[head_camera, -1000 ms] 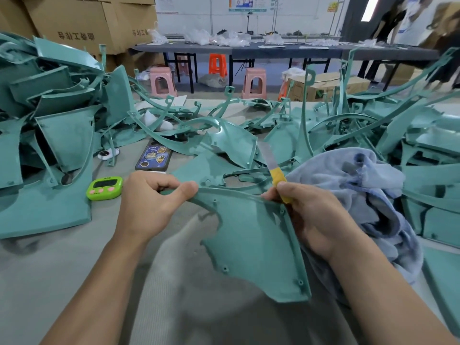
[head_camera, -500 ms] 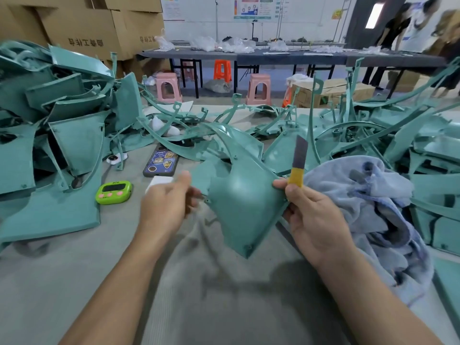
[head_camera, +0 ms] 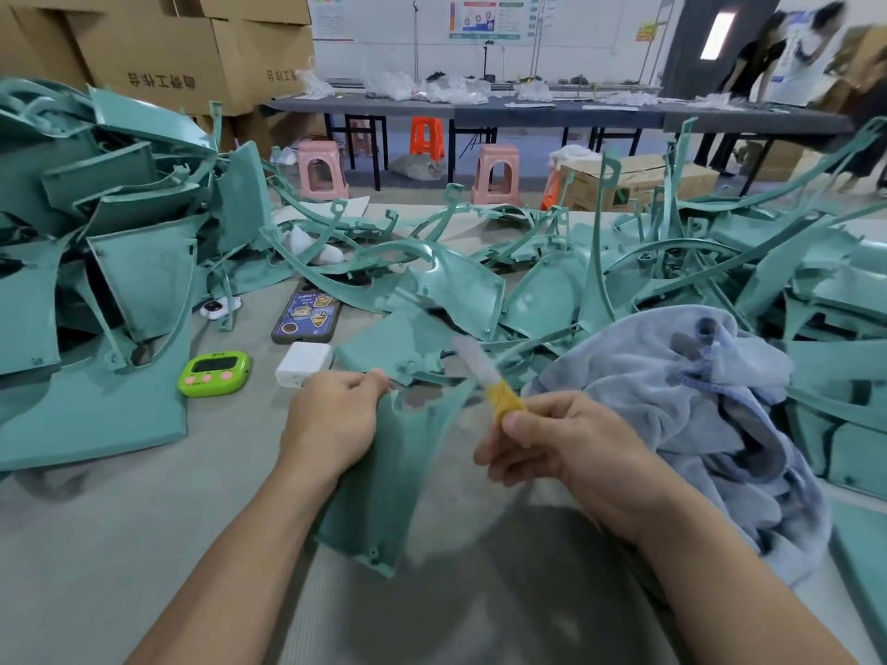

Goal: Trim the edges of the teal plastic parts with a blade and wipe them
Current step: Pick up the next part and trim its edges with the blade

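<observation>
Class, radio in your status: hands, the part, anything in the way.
Left hand grips teal part at top edge. Right hand holds blade, blurred, by that edge. Cloth beside right hand, not blocking.

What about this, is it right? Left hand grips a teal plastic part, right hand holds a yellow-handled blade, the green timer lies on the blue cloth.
One error: the head view shows the green timer on the grey table, left of the left hand, apart from the blue cloth. The rest is right.

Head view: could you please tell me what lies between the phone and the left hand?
Between phone and left hand lies a white block, head view.
</observation>
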